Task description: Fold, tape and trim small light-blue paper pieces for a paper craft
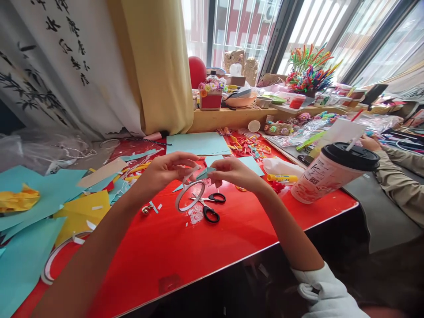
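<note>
Above the table, my left hand (pixel 167 170) has its fingers bent around a strip of white tape. From this strip a thin roll of double-sided tape (pixel 178 202) hangs below the fingers. My right hand (pixel 236 174) pinches a small folded piece of light blue paper (pixel 207 172), close beside the tape strip. Underneath, scissors (pixel 211 214) with black handles lie on the red table (pixel 232 247), their blades spread and partly behind the tape roll. A small metal bell (pixel 146 209) and paper scraps are to the left of them.
Blue sheets (pixel 197 143) lie at the back, with a yellow glue stick (pixel 282 178) and a large lidded cup (pixel 331 174) to the right. Another tape roll (pixel 49 265) is at left, by yellow paper (pixel 82 207). Another person's sleeve (pixel 397 176) shows at far right.
</note>
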{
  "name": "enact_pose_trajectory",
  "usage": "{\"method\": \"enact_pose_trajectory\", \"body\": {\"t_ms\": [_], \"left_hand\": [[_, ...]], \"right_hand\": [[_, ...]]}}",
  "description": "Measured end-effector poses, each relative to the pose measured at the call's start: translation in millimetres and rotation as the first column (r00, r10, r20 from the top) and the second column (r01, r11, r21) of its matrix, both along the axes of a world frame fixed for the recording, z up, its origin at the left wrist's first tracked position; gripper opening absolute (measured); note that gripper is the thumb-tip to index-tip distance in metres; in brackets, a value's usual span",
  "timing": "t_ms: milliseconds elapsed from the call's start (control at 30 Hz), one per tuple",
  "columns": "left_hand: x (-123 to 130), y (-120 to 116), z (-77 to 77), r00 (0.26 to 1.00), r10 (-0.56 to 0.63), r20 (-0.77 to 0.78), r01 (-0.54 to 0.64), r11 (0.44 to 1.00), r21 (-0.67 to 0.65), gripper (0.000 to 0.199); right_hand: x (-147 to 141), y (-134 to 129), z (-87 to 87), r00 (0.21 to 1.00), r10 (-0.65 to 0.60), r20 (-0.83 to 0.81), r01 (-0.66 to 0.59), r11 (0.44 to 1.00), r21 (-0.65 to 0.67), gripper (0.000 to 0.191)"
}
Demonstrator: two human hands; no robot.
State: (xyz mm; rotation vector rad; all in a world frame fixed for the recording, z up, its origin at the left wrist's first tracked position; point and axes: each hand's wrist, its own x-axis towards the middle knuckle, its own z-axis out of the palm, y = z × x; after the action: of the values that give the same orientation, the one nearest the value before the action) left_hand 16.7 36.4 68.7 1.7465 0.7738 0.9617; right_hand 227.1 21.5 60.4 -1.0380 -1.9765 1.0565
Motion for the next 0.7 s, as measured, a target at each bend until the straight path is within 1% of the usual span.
{"method": "enact_pose_trajectory", "body": {"t_ms": [67,133,233,400,500,600,700], "left_hand": [[-3.2,1.7,-0.7,1.0,-0.002,0.002,0.002,1.0,-0.018,0.03],[-5.7,2.5,-2.0,1.0,-0.003,-0.017,0.003,1.0,-0.026,0.034],[-7.5,3.9,-7.0,0.999,0.009,-0.033,-0.01,0.999,-0.039,0.037],[-4.5,7.1,-19.4,1.0,0.008,-0.018,-0.009,0.997,-0.08,0.039],[-2.0,7.0,-23.1,0.999,0.053,0.013,-0.051,0.993,-0.109,0.038],[-1.6,6.3,-23.6,0.99,0.122,0.076,-0.109,0.982,-0.151,0.031],[-2.6,5.9,-23.0,0.98,0.152,0.125,-0.125,0.972,-0.198,0.024]], "right_hand": [[-5.8,8.8,5.3,0.998,0.022,0.05,-0.024,0.999,0.041,0.022],[-11.0,14.4,4.9,0.999,0.014,0.043,-0.017,0.997,0.074,0.022],[-16.8,16.9,-3.9,0.999,0.002,-0.044,0.002,0.996,0.09,0.023],[-22.8,16.0,-22.6,0.97,-0.033,-0.242,0.046,0.998,0.049,0.027],[-24.4,17.4,-29.0,0.949,-0.096,-0.3,0.112,0.993,0.037,0.025],[-22.6,19.6,-32.2,0.923,-0.15,-0.353,0.179,0.983,0.051,0.023],[-20.6,20.1,-33.8,0.935,-0.169,-0.312,0.209,0.973,0.099,0.022]]}}
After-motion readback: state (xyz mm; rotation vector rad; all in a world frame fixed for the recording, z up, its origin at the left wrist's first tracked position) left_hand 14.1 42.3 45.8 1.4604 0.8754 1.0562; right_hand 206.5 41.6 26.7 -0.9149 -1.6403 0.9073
